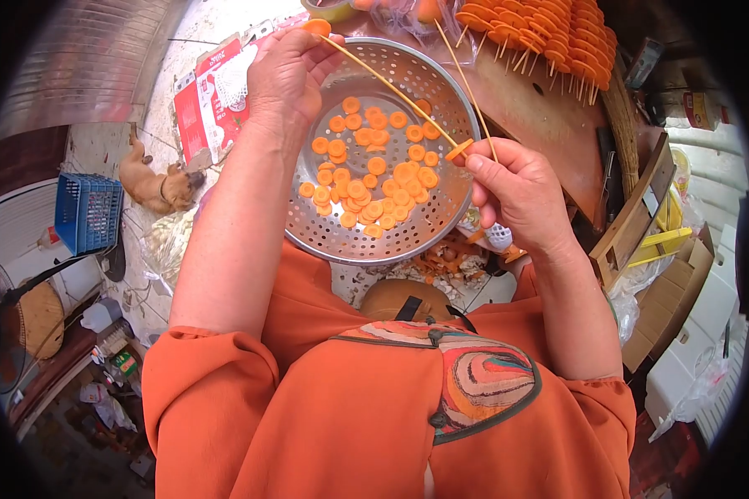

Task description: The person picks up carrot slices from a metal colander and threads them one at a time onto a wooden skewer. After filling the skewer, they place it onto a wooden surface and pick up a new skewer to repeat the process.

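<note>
My left hand is raised over the left rim of a perforated metal colander, closed on an orange carrot slice at the tip of a long thin wooden skewer. That skewer slants down across the colander to my right hand, whose fingers pinch it beside another carrot slice threaded on it. A second skewer points up and away from the right hand's grip. Loose round carrot slices lie in the colander. The exact finger contact on the left is partly hidden.
Many skewers of stacked carrot slices lie on the brown table at upper right. A dog lies on the floor at left near a blue crate. A cardboard box stands at right.
</note>
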The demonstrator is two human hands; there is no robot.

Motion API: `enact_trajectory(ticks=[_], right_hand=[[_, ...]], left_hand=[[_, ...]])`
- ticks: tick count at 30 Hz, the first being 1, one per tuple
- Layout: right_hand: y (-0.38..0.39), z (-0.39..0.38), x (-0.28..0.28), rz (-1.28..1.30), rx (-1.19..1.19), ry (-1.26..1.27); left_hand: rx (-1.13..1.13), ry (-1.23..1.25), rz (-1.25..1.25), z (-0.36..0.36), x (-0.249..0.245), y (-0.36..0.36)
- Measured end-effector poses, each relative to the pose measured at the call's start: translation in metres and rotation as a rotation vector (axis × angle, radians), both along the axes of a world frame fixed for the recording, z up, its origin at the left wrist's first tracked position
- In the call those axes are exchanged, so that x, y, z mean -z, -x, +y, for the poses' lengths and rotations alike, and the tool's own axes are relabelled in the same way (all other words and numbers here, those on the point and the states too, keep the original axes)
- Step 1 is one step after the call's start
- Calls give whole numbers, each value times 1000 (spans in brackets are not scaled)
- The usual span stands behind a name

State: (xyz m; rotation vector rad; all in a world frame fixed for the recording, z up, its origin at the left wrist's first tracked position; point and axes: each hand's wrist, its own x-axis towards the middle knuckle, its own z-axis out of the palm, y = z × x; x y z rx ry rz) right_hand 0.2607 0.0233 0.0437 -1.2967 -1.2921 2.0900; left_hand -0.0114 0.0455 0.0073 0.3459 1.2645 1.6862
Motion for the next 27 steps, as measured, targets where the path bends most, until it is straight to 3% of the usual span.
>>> enact_trajectory(ticks=[12, 18, 27], right_hand=[[-7, -2, -5, 58, 51, 15], [-2, 8, -8, 95, 125, -3], [-3, 11, -1, 25, 155, -14]], left_hand=[[87, -88, 195, -2, -4, -15], [512, -27, 104, -25, -12, -76], [534, -18, 107, -31, -5, -101]])
